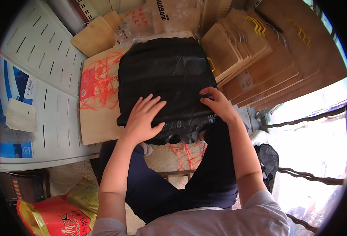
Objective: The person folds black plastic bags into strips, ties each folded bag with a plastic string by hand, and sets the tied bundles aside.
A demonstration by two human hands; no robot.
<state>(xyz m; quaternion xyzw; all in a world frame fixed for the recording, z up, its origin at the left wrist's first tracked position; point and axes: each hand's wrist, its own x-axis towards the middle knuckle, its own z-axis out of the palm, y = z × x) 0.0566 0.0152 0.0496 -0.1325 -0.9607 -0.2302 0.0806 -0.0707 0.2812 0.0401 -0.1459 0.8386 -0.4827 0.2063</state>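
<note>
A wide, flat pile of black plastic sheeting (pixel 163 74) lies in front of me, with a crinkled, ragged near edge that shows several layers. My left hand (pixel 144 118) rests on its near left part, palm down and fingers spread. At the near right side my right hand (pixel 217 103) is closed, thumb and index finger pinching a small dark fold that looks like the same plastic. Beneath the pile, a tan board (pixel 98 129) sticks out on the left.
Tangled red plastic string (pixel 112 74) lies left of the pile. Wooden boards with handles (pixel 268 74) lean at the right. A slotted white metal panel (pixel 55 102) stands left, and clear plastic wrap (pixel 142 23) is behind. A red and yellow bag (pixel 59 216) sits at lower left.
</note>
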